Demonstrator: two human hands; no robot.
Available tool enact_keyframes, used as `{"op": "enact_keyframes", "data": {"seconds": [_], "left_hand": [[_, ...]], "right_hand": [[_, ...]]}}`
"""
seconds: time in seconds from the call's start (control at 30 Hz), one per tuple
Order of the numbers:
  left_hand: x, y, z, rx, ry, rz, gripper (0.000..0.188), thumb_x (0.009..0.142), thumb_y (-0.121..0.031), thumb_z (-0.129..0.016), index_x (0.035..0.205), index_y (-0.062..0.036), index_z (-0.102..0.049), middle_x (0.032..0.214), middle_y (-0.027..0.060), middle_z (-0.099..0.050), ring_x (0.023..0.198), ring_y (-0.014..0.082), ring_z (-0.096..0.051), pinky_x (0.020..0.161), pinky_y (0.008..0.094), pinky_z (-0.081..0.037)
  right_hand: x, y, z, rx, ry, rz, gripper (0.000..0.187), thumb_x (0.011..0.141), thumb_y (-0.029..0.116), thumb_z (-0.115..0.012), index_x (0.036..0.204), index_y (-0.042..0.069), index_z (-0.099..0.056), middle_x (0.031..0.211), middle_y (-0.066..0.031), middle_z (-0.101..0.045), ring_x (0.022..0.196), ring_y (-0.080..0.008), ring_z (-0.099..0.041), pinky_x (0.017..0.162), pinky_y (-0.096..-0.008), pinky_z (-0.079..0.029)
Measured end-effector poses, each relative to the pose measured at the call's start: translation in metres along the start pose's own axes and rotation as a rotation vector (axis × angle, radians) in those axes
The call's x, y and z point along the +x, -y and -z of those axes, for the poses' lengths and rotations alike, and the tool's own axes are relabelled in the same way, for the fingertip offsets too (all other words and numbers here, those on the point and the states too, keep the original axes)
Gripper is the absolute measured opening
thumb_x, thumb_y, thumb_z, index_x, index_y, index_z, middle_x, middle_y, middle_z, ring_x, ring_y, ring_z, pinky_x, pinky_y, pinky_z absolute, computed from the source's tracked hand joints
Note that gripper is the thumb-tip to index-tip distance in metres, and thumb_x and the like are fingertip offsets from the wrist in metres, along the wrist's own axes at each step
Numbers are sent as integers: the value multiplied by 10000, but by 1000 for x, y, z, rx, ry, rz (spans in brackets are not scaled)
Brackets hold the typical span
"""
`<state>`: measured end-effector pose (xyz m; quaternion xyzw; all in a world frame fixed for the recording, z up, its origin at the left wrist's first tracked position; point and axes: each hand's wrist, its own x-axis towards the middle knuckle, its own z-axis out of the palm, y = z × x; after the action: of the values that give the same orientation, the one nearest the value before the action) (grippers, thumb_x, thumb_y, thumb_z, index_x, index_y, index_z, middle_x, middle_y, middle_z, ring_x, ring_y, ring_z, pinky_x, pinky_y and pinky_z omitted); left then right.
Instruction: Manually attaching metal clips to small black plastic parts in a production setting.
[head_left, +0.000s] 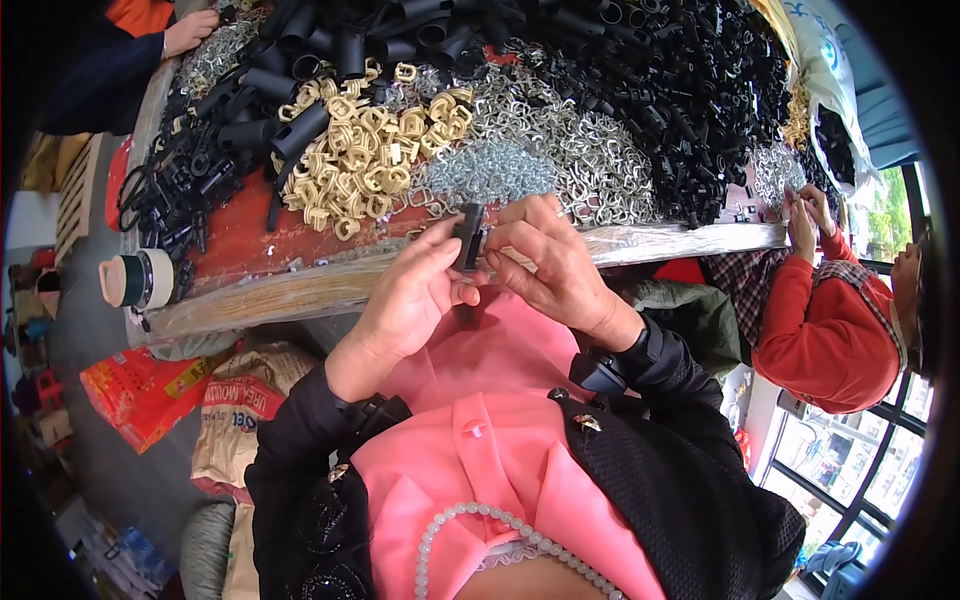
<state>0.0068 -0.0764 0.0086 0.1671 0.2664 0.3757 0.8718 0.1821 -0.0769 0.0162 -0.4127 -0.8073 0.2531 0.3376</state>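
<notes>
My left hand (405, 290) pinches a small black plastic part (468, 237) upright between thumb and fingers, over the near edge of the bench. Close on its right, my right hand (555, 265) has its fingers curled in toward the part; whatever they pinch, if anything, is too small to make out. Just beyond both hands lies a heap of small silvery screws (490, 172). Beige plastic clips (350, 160) are piled to its left, and bent metal rings (605, 165) spread to its right.
Black plastic parts (680, 90) and black tubes (350, 52) cover the far bench. A wood edge (260, 303) runs along its front. At left stands a cream-and-green cup (155, 278). Co-workers' hands show at right (808, 220) and far left (190, 32). Sacks (245, 420) lie below left.
</notes>
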Motion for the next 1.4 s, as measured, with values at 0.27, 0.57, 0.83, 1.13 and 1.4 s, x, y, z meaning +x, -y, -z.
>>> {"op": "enact_keyframes", "data": {"seconds": [0.27,0.57,0.83,1.13,1.4], "left_hand": [[-5,8,12,212,7,-2,327,875,-176,-425,1150,-1,-401,992,55,-529,816,110,-528,660,249,-446],[-12,13,9,420,28,-6,363,882,-209,-415,1185,-10,-395,1011,37,-510,872,94,-504,720,234,-436],[-16,11,10,469,59,26,366,875,-201,-432,1193,-23,-401,1014,30,-505,881,83,-490,735,234,-425],[-8,5,21,87,113,111,259,847,-150,-477,1065,-10,-483,1005,86,-545,848,135,-538,747,251,-439],[4,10,19,60,117,127,308,849,-130,-460,1118,15,-430,1036,162,-533,881,189,-552,763,282,-464]], "right_hand": [[2,9,-3,-176,-31,156,158,593,23,-632,727,58,-557,966,-76,-487,911,-248,-439,750,-347,-319],[0,11,-6,-170,39,83,160,525,46,-655,641,73,-547,931,-30,-495,917,-229,-448,772,-350,-313],[-2,17,-7,-154,48,37,149,536,46,-655,625,73,-539,904,-24,-500,915,-215,-450,780,-340,-319],[-11,-6,21,-91,-149,-19,173,620,64,-659,775,65,-582,948,-80,-509,872,-250,-481,760,-341,-367],[-50,-87,69,-781,-7,-438,191,718,199,-595,854,77,-537,725,-87,-513,671,-295,-529,547,-375,-407]]}}
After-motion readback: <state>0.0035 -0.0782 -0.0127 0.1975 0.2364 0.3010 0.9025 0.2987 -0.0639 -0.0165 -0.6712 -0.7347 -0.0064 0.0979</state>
